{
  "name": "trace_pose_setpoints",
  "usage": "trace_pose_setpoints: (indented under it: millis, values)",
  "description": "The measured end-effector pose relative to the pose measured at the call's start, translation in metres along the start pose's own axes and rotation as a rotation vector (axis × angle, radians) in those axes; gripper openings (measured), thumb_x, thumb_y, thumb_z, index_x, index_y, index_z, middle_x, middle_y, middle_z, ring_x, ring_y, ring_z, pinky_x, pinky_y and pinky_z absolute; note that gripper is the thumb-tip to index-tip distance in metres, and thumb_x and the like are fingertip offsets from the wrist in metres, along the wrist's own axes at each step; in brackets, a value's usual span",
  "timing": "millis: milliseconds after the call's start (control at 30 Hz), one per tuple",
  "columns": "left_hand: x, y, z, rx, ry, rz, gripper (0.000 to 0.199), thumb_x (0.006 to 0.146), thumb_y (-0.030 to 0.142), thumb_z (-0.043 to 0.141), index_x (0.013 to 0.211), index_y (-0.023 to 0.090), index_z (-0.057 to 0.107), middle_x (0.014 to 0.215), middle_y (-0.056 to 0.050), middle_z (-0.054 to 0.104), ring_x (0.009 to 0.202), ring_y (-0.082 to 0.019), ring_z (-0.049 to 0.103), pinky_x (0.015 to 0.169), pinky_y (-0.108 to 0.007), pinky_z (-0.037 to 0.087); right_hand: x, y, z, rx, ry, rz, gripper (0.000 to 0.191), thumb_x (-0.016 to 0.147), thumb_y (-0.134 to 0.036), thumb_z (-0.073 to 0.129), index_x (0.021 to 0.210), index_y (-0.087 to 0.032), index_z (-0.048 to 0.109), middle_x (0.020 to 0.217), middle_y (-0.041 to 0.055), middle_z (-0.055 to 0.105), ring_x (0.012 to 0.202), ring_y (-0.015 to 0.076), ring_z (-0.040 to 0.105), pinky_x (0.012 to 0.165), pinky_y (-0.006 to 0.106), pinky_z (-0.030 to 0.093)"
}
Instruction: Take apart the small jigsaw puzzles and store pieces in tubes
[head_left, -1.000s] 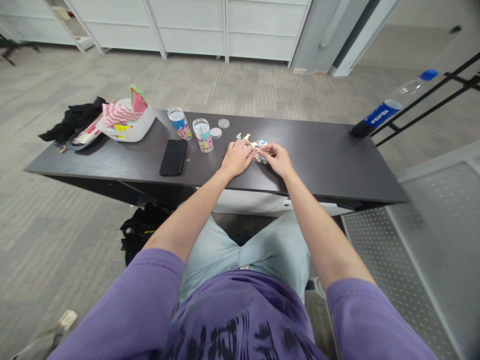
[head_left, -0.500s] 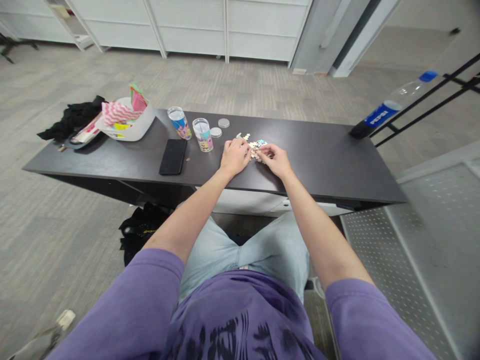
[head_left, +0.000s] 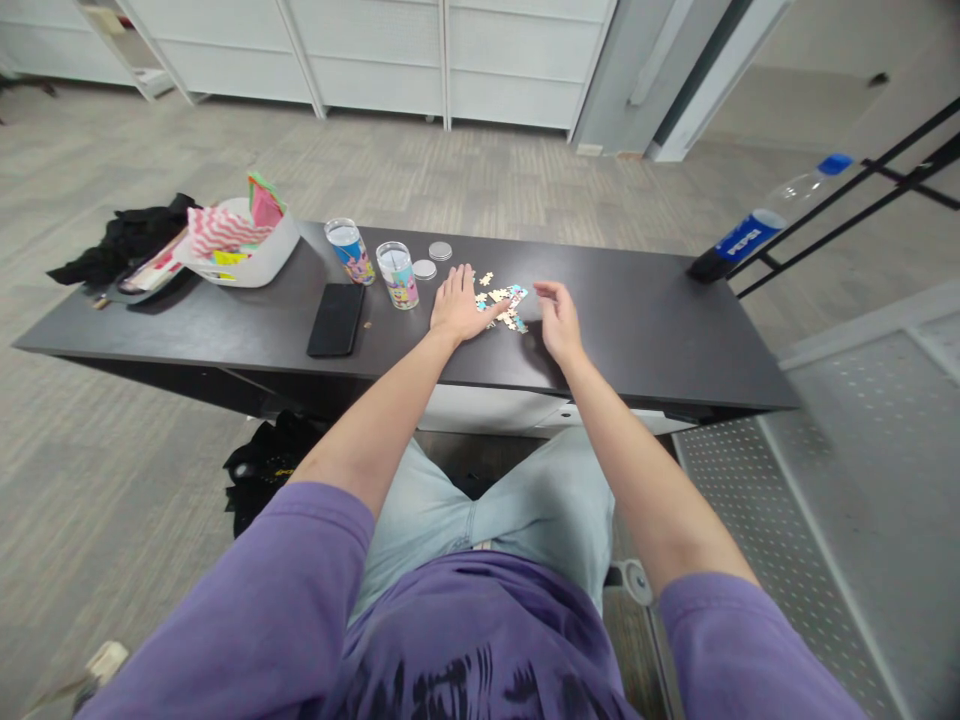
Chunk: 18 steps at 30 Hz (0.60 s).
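The left hand (head_left: 456,305) lies flat near the middle of the frame, fingers spread and released, its fingertips touching the left edge of a small cluster of puzzle pieces (head_left: 504,303). The right hand (head_left: 559,318) sits just to the right of the cluster, fingers loosely curled and holding nothing, close to the pieces but apart from them. The pieces lie in the centre of the dark surface (head_left: 645,330), nearer its far edge than its near one.

To the right of the hands the surface runs bare up to its right end, where a bottle (head_left: 757,232) leans in the upper right of the frame. To the left the room is tighter: two small printed tubes (head_left: 371,262) and two round lids (head_left: 432,260) stand just beside the left hand, then a black phone (head_left: 335,319), then a white tub (head_left: 247,245) of bright papers near the left end.
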<state>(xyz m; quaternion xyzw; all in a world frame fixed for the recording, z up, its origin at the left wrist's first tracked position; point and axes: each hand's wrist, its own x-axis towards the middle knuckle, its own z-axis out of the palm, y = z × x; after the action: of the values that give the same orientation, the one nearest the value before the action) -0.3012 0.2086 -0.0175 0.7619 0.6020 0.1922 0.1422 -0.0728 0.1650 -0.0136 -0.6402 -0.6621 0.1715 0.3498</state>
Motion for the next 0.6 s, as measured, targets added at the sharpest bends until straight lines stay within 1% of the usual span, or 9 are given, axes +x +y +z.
trace_pose_setpoints:
  millis: [100, 133, 200, 300, 367, 433, 500, 533, 600]
  values:
    - [0.008, -0.001, -0.003, -0.010, -0.024, 0.076, 0.076, 0.132, 0.068, 0.090, 0.188, 0.022, 0.067, 0.198, -0.021, 0.052, 0.185, -0.051, 0.044, 0.157, -0.081, 0.034, 0.005, 0.013, -0.005, 0.034, 0.076, 0.066, 0.069, 0.128, -0.041, 0.028, 0.186, -0.027, 0.063, 0.178, 0.0243, 0.077, 0.168, 0.0395, 0.077, 0.132, 0.064, 0.068]
    - [0.010, -0.001, -0.004, -0.014, -0.029, 0.102, 0.069, 0.132, 0.065, 0.091, 0.184, 0.024, 0.072, 0.194, -0.020, 0.056, 0.181, -0.050, 0.050, 0.155, -0.082, 0.038, 0.004, 0.017, -0.009, 0.036, 0.088, 0.075, 0.071, 0.128, -0.041, 0.024, 0.186, -0.026, 0.062, 0.178, 0.0251, 0.077, 0.169, 0.0401, 0.076, 0.133, 0.066, 0.067]
    - [0.014, -0.003, -0.006, -0.020, -0.031, 0.145, 0.060, 0.133, 0.059, 0.092, 0.179, 0.024, 0.075, 0.188, -0.019, 0.062, 0.174, -0.049, 0.057, 0.151, -0.080, 0.046, -0.005, 0.025, -0.018, 0.025, 0.079, 0.067, 0.070, 0.126, -0.045, 0.028, 0.179, -0.022, 0.067, 0.175, 0.0281, 0.078, 0.168, 0.0430, 0.076, 0.136, 0.070, 0.065]
    - [0.021, -0.006, -0.006, -0.022, -0.032, 0.184, 0.057, 0.133, 0.053, 0.093, 0.178, 0.024, 0.075, 0.188, -0.019, 0.061, 0.174, -0.049, 0.058, 0.150, -0.081, 0.048, -0.029, 0.033, -0.031, -0.022, -0.011, 0.014, 0.068, 0.116, -0.061, 0.057, 0.167, -0.020, 0.077, 0.173, 0.0315, 0.080, 0.166, 0.0519, 0.077, 0.144, 0.076, 0.057]
    - [0.027, -0.007, -0.005, -0.020, -0.048, 0.215, 0.056, 0.132, 0.051, 0.094, 0.177, 0.024, 0.076, 0.191, -0.019, 0.059, 0.177, -0.050, 0.054, 0.152, -0.082, 0.044, -0.044, 0.034, -0.036, -0.063, -0.092, -0.030, 0.083, 0.106, -0.069, 0.074, 0.173, -0.020, 0.075, 0.189, 0.0309, 0.071, 0.180, 0.0561, 0.065, 0.152, 0.079, 0.047]
    - [0.030, -0.007, -0.004, -0.022, -0.069, 0.254, 0.052, 0.131, 0.048, 0.096, 0.173, 0.023, 0.079, 0.190, -0.018, 0.061, 0.178, -0.050, 0.054, 0.153, -0.082, 0.043, -0.051, 0.031, -0.035, -0.153, -0.212, -0.072, 0.101, 0.105, -0.076, 0.079, 0.187, -0.019, 0.066, 0.204, 0.0287, 0.054, 0.193, 0.0553, 0.048, 0.160, 0.078, 0.035]
    - [0.032, -0.008, -0.003, -0.029, -0.084, 0.292, 0.045, 0.131, 0.046, 0.096, 0.167, 0.023, 0.082, 0.183, -0.017, 0.067, 0.173, -0.048, 0.059, 0.151, -0.081, 0.047, -0.050, 0.024, -0.029, -0.255, -0.304, -0.083, 0.110, 0.108, -0.080, 0.076, 0.196, -0.016, 0.056, 0.211, 0.0271, 0.042, 0.199, 0.0533, 0.037, 0.164, 0.078, 0.027]
    - [0.031, -0.008, -0.003, -0.032, -0.090, 0.310, 0.041, 0.131, 0.045, 0.096, 0.163, 0.022, 0.084, 0.179, -0.017, 0.070, 0.170, -0.047, 0.063, 0.149, -0.079, 0.050, -0.046, 0.020, -0.026, -0.291, -0.325, -0.083, 0.111, 0.110, -0.080, 0.074, 0.198, -0.015, 0.053, 0.212, 0.0269, 0.039, 0.200, 0.0531, 0.035, 0.165, 0.078, 0.024]
    - [0.030, -0.009, -0.003, -0.040, -0.099, 0.344, 0.035, 0.132, 0.044, 0.095, 0.157, 0.022, 0.086, 0.172, -0.016, 0.075, 0.163, -0.044, 0.069, 0.145, -0.075, 0.057, -0.034, 0.012, -0.018, -0.321, -0.336, -0.098, 0.108, 0.113, -0.078, 0.074, 0.199, -0.016, 0.053, 0.212, 0.0256, 0.041, 0.200, 0.0528, 0.036, 0.165, 0.080, 0.023]
